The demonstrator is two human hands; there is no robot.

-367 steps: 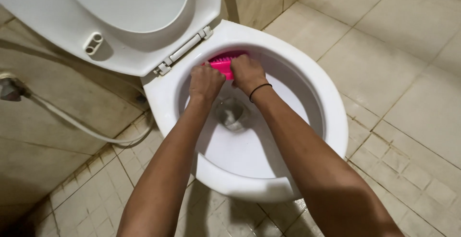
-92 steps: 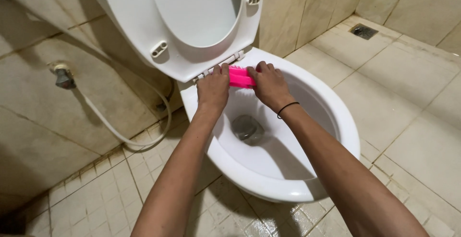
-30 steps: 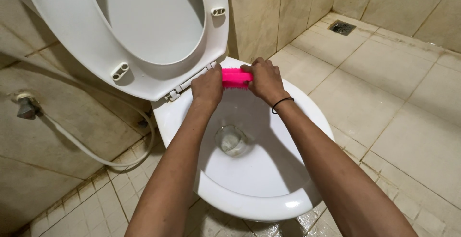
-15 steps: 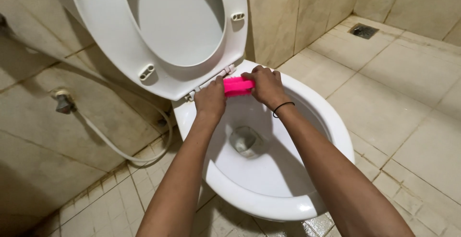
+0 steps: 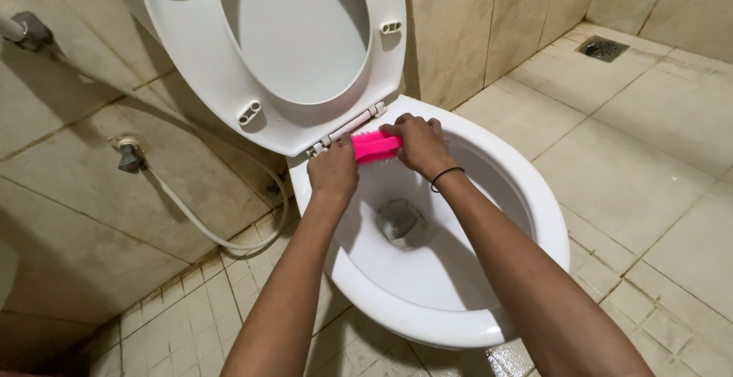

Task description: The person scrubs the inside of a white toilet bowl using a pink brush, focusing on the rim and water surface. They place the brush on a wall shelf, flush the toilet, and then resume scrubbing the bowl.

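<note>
Beige tiled walls and floor surround the white toilet bowl [image 5: 458,300], its seat [image 5: 290,41] raised. Both my hands grip a pink brush [image 5: 376,148] at the bowl's back rim, just below the hinges: left hand [image 5: 334,172] curled on one end, right hand [image 5: 418,145] clasped over the other.

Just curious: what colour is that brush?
Bright pink; the brush shows best in the head view.

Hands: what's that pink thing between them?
A pink brush lies between the left hand and right hand, at the bowl's back rim, in the head view.
</note>
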